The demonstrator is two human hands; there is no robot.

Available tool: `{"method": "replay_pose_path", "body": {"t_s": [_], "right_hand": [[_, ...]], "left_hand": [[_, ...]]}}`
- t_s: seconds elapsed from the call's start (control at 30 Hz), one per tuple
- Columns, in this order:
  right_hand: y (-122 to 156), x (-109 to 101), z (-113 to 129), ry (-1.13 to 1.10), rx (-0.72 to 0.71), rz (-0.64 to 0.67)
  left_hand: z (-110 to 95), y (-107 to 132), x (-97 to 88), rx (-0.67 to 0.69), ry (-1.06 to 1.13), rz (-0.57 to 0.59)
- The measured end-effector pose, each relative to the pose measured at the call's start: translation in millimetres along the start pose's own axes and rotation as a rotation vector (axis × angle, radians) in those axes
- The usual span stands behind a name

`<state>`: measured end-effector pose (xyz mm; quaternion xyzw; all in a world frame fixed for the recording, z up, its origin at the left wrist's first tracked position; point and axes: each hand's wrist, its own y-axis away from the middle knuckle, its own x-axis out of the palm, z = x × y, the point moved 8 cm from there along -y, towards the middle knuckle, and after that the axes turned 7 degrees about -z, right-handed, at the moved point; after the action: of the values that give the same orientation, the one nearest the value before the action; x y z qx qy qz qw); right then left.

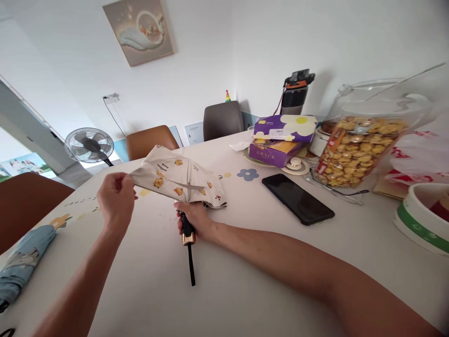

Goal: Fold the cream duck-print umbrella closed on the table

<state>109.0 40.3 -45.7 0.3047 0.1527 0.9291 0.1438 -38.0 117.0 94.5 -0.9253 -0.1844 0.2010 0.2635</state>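
Observation:
A cream folding umbrella (182,180) printed with yellow ducks lies loosely folded above the table, its fabric partly spread. My right hand (194,217) is wrapped around it just where the canopy meets the black handle. That handle (187,229) has a gold-coloured end, and a black wrist strap hangs from it toward me. At the left, my left hand (117,194) pinches a corner of the canopy between thumb and fingers and holds it stretched outward. The umbrella's shaft and ribs are hidden beneath the fabric.
A blue folded umbrella (26,267) lies at the table's left edge. On the right are a black phone (298,198), glasses (336,189), purple boxes (273,150), a snack jar (365,140) and a white-green roll (421,224). Chairs and a fan (89,144) stand beyond the table.

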Motion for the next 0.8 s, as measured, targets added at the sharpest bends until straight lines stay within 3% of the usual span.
{"method": "replay_pose_path", "body": {"t_s": [0.07,0.17,0.2,0.27,0.33,0.43,0.53,0.67,0.73,0.8], "right_hand": [[1.6,-0.2,-3.3,0.024,0.052,-0.008],[0.4,0.8,-4.6,0.034,0.042,0.015],[-0.8,0.9,-4.2,0.020,0.023,0.023],[-3.3,0.5,-4.9,0.007,0.004,0.035],[-3.8,0.7,-6.1,0.012,0.008,0.049],[0.8,1.6,-1.5,0.030,-0.012,0.047],[7.2,3.5,3.4,0.038,-0.018,0.035],[6.0,5.1,5.2,0.046,-0.066,0.037],[2.2,5.6,4.0,0.047,-0.097,0.056],[-1.1,6.8,1.1,0.051,-0.104,0.093]], "left_hand": [[39.2,6.4,0.8,-0.279,0.139,0.077],[98.5,37.6,14.2,-0.736,0.261,0.296],[111.7,46.1,15.6,-0.821,0.303,0.313],[126.8,54.2,15.5,-0.854,0.360,0.295],[129.3,55.4,14.8,-0.775,0.383,0.269],[116.5,55.6,15.6,-0.538,0.303,0.300],[91.6,58.9,18.1,-0.153,0.106,0.358],[51.4,74.4,23.5,0.445,-0.070,0.336],[39.9,80.9,28.5,0.621,-0.141,0.300],[33.6,82.1,34.6,0.693,-0.183,0.266]]}}
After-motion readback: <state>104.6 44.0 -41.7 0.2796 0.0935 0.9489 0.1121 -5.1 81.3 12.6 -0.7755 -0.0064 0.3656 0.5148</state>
